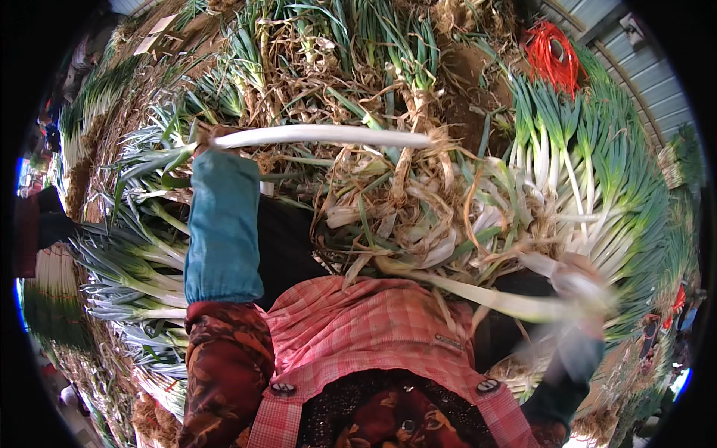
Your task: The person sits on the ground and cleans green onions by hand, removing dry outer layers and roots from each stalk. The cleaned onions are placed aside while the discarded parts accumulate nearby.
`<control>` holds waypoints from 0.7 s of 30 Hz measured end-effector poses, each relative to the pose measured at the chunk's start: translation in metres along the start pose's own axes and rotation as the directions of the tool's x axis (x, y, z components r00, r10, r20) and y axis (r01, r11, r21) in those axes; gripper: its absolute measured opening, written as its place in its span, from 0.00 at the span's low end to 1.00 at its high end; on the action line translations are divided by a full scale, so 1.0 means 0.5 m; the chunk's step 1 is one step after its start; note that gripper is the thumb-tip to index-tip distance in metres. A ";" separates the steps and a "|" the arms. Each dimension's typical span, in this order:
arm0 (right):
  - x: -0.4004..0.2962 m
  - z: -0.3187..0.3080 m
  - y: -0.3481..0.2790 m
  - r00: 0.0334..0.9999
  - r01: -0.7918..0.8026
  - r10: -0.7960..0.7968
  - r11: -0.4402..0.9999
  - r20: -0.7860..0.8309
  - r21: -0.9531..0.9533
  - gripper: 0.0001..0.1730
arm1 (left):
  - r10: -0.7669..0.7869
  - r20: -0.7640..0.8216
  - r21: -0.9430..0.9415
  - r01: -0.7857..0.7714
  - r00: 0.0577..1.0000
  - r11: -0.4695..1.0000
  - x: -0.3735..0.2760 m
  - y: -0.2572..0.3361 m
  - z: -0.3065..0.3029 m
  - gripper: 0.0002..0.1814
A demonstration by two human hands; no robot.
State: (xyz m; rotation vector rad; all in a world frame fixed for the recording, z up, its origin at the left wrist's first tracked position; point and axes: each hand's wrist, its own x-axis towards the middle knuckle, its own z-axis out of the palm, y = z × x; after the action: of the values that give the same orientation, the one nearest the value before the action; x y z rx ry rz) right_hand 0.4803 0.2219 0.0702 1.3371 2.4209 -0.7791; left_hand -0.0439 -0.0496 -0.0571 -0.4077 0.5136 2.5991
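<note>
My left hand (208,141), at the end of a blue sleeve cover, grips a long Welsh onion by its upper part. Its bare white stalk (325,135) points right, roughly level, with the root end (442,140) over the debris. Blurred by motion, my right hand (582,285) is out to the right beside my lap. A pale strip of outer leaf (493,297) runs from it toward my apron (364,319); the hand appears closed around it. Peeled dry leaves (425,218) are heaped before my lap.
White-stalked Welsh onions (594,196) lie in a long row at right, with red twine (554,56) above them. More onions (151,269) lie at left. Untrimmed onions with dry leaves (414,73) stand ahead. A cardboard box (159,39) is at far left.
</note>
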 end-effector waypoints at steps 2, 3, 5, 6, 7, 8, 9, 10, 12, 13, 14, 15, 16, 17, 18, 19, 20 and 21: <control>0.040 0.010 -0.091 0.939 0.292 -0.324 0.928 -0.117 -0.232 0.23 | -0.015 0.038 -0.002 0.015 0.999 1.000 -0.040 -0.026 0.022 0.14; 0.047 0.001 -0.143 0.808 0.443 -0.536 0.826 -0.245 -0.350 0.25 | -0.015 0.043 0.007 0.015 0.999 1.000 -0.075 -0.046 0.040 0.14; 0.016 -0.018 -0.230 0.604 0.612 -0.590 0.774 -0.535 -0.162 0.25 | -0.095 0.021 -0.051 0.095 0.995 0.994 -0.109 -0.146 0.059 0.15; 0.012 -0.016 -0.272 0.464 0.670 -0.698 0.679 -0.545 -0.300 0.24 | -0.119 -0.011 -0.075 0.118 0.993 0.990 -0.143 -0.177 0.062 0.15; 0.006 -0.006 -0.314 0.426 0.539 -0.790 0.613 -0.440 -0.578 0.27 | -0.134 -0.053 -0.096 0.128 0.990 0.987 -0.177 -0.197 0.063 0.15; 0.018 0.008 -0.327 0.465 0.485 -0.802 0.586 -0.375 -0.649 0.30 | -0.151 -0.098 -0.124 0.138 0.984 0.983 -0.207 -0.210 0.060 0.16; 0.036 0.034 -0.327 0.515 0.415 -0.799 0.551 -0.312 -0.724 0.33 | -0.174 -0.065 -0.166 0.162 0.983 0.973 -0.227 -0.231 0.048 0.16; 0.058 0.039 -0.289 0.644 0.351 -0.724 0.569 -0.249 -0.744 0.37 | -0.212 0.136 -0.180 0.234 0.968 0.955 -0.228 -0.251 0.035 0.18; 0.091 0.044 -0.171 0.771 0.262 -0.585 0.650 -0.250 -0.713 0.33 | -0.281 0.129 -0.102 0.294 0.951 0.950 -0.233 -0.268 0.043 0.24; 0.086 0.044 -0.138 0.826 0.229 -0.509 0.697 -0.243 -0.680 0.32 | -0.301 -0.077 -0.026 0.300 0.950 0.954 -0.235 -0.261 0.057 0.27; 0.069 0.051 -0.118 0.807 0.198 -0.520 0.684 -0.280 -0.702 0.31 | -0.509 0.269 -0.079 0.546 0.817 0.834 -0.170 -0.224 -0.028 0.34; 0.055 0.058 -0.096 0.794 0.148 -0.520 0.668 -0.315 -0.729 0.30 | -0.316 0.085 -0.012 0.319 0.945 0.948 -0.150 -0.239 -0.025 0.31; 0.049 0.069 -0.060 0.722 0.166 -0.579 0.676 -0.378 -0.718 0.30 | -0.101 -0.101 0.136 0.115 0.990 0.984 -0.127 -0.257 -0.018 0.29; 0.037 0.076 -0.011 0.716 0.109 -0.524 0.737 -0.462 -0.667 0.29 | -0.349 0.021 0.138 0.343 0.937 0.929 -0.161 -0.276 0.054 0.28; 0.036 0.079 0.035 0.698 0.081 -0.427 0.844 -0.574 -0.530 0.28 | -0.538 0.132 0.211 0.507 0.833 0.836 -0.208 -0.270 0.134 0.27; 0.039 0.079 0.082 0.668 0.045 -0.314 0.922 -0.675 -0.385 0.27 | -0.282 0.156 0.491 0.173 0.947 0.854 -0.258 -0.298 0.195 0.28; 0.012 0.073 0.131 0.594 -0.056 -0.143 0.974 -0.792 -0.217 0.25 | -0.484 0.546 0.547 0.147 0.684 0.824 -0.246 -0.327 0.201 0.26; -0.011 0.069 0.173 0.486 -0.110 0.022 0.993 -0.874 -0.036 0.24 | -0.520 0.720 0.583 0.006 0.459 0.813 -0.290 -0.353 0.246 0.24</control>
State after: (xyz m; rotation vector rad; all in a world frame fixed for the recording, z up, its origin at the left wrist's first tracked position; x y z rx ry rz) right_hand 0.5555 0.2356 0.0165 2.1542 3.0069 0.1664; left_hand 0.1416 0.0934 0.0543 0.9204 0.6377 1.8528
